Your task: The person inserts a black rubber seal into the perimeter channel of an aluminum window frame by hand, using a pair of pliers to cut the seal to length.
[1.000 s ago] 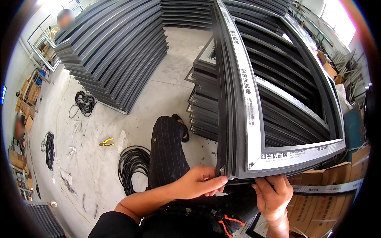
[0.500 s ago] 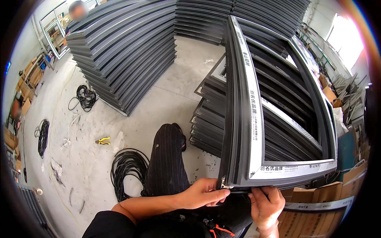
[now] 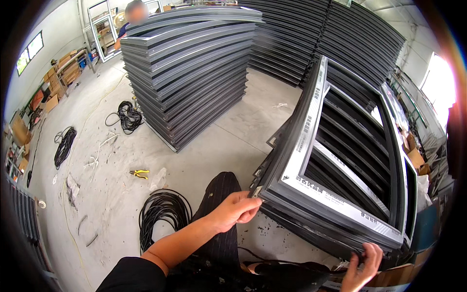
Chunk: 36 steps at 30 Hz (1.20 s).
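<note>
A dark grey window frame with white printed protective film along its bars lies on top of a stack of similar frames to my right. At the frame's near left corner, my left hand is closed, thumb and fingers pinching the corner. My right hand is by the near edge towards the right corner, fingers bent and thumb apart from them, with nothing seen in it. The fingertips are close to the edge; whether they touch it I cannot tell. A thin black strip runs across my lap towards the right.
A tall stack of dark frames stands ahead, with a person behind it. More stacks rise at the back. Coiled black strips, yellow-handled pliers and scraps lie on the floor. Cardboard is at lower right.
The view has shifted, and the frame's near edge has come down onto the stack. My hands have moved apart, the right one along the edge to the right, its fingers loosening.
</note>
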Each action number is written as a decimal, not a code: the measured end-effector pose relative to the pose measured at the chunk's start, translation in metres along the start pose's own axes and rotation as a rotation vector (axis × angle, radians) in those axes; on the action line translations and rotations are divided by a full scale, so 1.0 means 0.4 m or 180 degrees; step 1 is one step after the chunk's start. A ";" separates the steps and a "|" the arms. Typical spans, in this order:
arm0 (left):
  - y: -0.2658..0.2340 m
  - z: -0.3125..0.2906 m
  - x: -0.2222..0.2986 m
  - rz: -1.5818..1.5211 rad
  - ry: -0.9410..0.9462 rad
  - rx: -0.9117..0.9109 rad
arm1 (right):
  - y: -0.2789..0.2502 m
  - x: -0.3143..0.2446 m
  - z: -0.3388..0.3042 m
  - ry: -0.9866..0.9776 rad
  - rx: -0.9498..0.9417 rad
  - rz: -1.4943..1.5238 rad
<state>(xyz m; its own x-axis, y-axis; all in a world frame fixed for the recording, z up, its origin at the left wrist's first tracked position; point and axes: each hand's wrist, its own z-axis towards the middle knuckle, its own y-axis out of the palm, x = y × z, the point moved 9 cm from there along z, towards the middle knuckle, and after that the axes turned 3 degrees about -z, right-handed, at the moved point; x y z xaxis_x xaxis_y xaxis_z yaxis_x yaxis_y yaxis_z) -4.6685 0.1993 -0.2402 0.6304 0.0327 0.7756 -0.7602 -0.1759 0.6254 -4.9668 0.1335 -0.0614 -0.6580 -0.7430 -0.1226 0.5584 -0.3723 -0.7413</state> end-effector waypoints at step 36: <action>-0.197 0.122 0.222 0.0318 0.0487 0.0240 | 0.125 -0.184 0.191 0.0167 -0.0935 -0.0789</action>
<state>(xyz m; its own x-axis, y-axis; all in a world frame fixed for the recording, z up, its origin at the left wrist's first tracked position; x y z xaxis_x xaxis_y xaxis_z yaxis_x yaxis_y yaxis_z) -4.5452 0.1680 -0.2249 0.5168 0.1595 0.8411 -0.8003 -0.2589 0.5408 -4.8520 0.1272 -0.0390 -0.7841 -0.6181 0.0560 0.2157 -0.3560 -0.9092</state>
